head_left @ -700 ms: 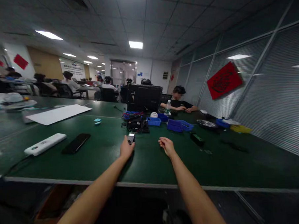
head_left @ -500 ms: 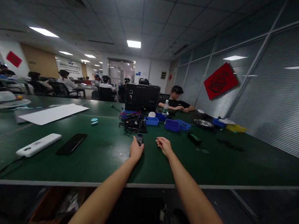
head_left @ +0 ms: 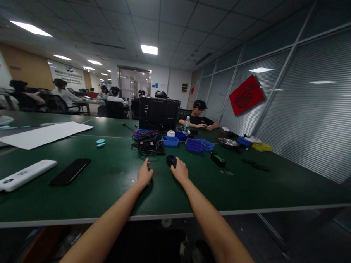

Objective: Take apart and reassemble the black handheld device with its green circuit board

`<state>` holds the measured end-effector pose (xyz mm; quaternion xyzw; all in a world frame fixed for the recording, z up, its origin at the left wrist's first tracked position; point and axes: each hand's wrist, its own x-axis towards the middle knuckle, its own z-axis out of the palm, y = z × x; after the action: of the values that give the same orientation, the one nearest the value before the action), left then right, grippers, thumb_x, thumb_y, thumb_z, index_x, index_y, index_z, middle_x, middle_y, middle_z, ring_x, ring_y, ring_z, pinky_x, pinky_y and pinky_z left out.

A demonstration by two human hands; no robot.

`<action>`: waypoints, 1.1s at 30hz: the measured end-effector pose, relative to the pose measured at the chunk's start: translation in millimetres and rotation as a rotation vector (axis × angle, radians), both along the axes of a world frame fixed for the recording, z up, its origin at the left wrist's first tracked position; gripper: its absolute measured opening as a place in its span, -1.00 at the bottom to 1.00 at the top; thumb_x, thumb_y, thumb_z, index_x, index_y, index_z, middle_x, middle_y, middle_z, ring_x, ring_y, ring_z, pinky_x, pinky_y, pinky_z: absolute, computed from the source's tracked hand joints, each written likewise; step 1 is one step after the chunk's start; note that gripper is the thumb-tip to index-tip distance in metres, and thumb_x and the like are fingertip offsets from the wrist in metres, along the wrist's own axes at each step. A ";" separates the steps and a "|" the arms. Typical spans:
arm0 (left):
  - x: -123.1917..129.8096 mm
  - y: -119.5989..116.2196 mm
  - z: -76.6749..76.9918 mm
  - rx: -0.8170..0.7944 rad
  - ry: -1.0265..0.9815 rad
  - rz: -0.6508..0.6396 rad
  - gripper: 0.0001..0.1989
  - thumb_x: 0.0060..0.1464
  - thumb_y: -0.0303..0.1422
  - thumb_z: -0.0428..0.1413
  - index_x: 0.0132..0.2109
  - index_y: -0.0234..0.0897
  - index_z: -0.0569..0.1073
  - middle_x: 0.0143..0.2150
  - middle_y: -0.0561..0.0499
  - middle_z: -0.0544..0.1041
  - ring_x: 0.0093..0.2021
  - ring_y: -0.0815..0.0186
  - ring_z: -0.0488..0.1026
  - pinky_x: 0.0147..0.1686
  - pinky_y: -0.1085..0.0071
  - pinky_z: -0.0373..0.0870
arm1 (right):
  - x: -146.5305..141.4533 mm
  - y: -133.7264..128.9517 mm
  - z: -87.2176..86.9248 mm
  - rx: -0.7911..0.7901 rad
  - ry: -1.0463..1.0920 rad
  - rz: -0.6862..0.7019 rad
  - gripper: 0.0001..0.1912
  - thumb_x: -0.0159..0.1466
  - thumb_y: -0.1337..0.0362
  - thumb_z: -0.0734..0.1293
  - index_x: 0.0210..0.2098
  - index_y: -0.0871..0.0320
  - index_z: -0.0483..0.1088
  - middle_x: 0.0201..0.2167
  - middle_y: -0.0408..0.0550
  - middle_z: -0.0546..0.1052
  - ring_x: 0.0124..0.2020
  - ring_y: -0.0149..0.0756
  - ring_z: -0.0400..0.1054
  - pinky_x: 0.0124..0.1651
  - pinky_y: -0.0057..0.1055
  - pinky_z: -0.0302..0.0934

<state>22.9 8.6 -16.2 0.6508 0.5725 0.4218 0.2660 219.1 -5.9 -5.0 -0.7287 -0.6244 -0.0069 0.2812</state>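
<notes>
My right hand (head_left: 180,171) grips a small black handheld device (head_left: 171,160) with a dark screen-like face, holding it just above or on the green table (head_left: 114,196); its exact kind is unclear. To the left, my left hand (head_left: 144,174) is apart from the device, thumb and index finger separated. Its other fingers are partly hidden, and I see nothing held in it. Just beyond both hands lies a black box-like item with cables (head_left: 147,147). Off to the right of my right hand rests a black-and-green object (head_left: 218,160).
Blue trays (head_left: 170,141), a white ball (head_left: 171,133), a bottle (head_left: 186,124) and a black monitor (head_left: 159,112) stand farther back. A black phone (head_left: 70,171) and white power bank (head_left: 24,175) lie left. A metal dish (head_left: 228,142) is right; another person (head_left: 198,117) sits across.
The small black device has passed from my left hand to my right hand. My left hand has let go and moved left of it. The view has turned slightly right.
</notes>
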 end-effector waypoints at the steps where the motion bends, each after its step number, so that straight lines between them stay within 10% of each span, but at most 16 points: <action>1: -6.0 0.8 0.5 0.010 -0.020 0.040 -0.33 -0.12 -0.55 -0.01 0.20 -0.32 0.08 0.07 -0.12 0.37 0.03 0.29 0.34 0.00 0.38 0.26 | 10.7 1.2 0.9 -0.004 0.000 -0.078 -0.41 0.15 0.17 0.19 0.14 0.24 0.08 -0.07 0.18 0.35 -0.04 -0.09 0.21 -0.10 -0.28 0.12; 5: -16.5 2.5 1.8 0.025 -0.084 0.190 -0.39 -0.10 -0.54 -0.04 0.17 -0.38 0.12 0.04 -0.16 0.38 0.00 0.29 0.36 0.01 0.38 0.25 | 54.0 -1.2 2.5 -0.024 0.012 -0.336 -0.46 0.15 0.16 0.19 0.06 0.34 0.14 -0.08 0.29 0.33 -0.03 -0.02 0.20 -0.09 -0.23 0.12; 15: -9.8 6.8 -0.1 0.096 0.054 0.243 -0.43 -0.13 -0.52 -0.03 0.12 -0.36 0.20 -0.01 -0.18 0.38 -0.08 0.25 0.39 -0.05 0.33 0.29 | 67.8 -5.7 1.8 -0.014 0.018 -0.433 -0.52 0.11 0.13 0.22 -0.06 0.31 0.22 -0.12 0.27 0.31 -0.07 0.00 0.21 -0.17 -0.20 0.17; 20: -10.5 6.4 0.2 0.111 0.073 0.261 -0.46 -0.12 -0.50 -0.02 0.10 -0.37 0.22 -0.02 -0.18 0.36 -0.09 0.26 0.38 -0.06 0.35 0.29 | 75.4 -13.1 8.0 0.360 0.124 -0.483 -0.45 0.13 0.08 0.18 0.01 0.33 0.17 -0.11 0.26 0.30 -0.03 0.01 0.15 -0.06 -0.17 0.10; 24: -9.9 4.8 1.4 0.102 0.080 0.258 -0.46 -0.11 -0.49 -0.02 0.10 -0.35 0.21 -0.01 -0.18 0.35 -0.09 0.26 0.38 -0.06 0.34 0.28 | 65.1 -14.9 9.8 0.568 0.189 -0.260 -0.40 0.15 0.01 0.14 0.04 0.32 0.14 -0.10 0.21 0.32 -0.04 -0.08 0.18 -0.01 -0.23 0.08; 33: -10.5 0.8 6.3 0.074 0.096 0.242 -0.47 -0.09 -0.48 -0.02 0.11 -0.36 0.20 0.02 -0.19 0.33 -0.09 0.27 0.38 -0.04 0.36 0.26 | 49.6 3.3 -4.3 -0.008 0.661 -0.081 -0.41 0.25 -0.05 -0.09 -0.34 0.24 0.37 -0.62 -0.01 0.40 -0.60 -0.28 0.32 -0.52 -0.40 0.18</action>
<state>12.4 9.4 -9.9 0.6059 0.6429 0.4400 0.1612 268.7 -2.6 -9.3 -0.7168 -0.4701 0.2211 0.4651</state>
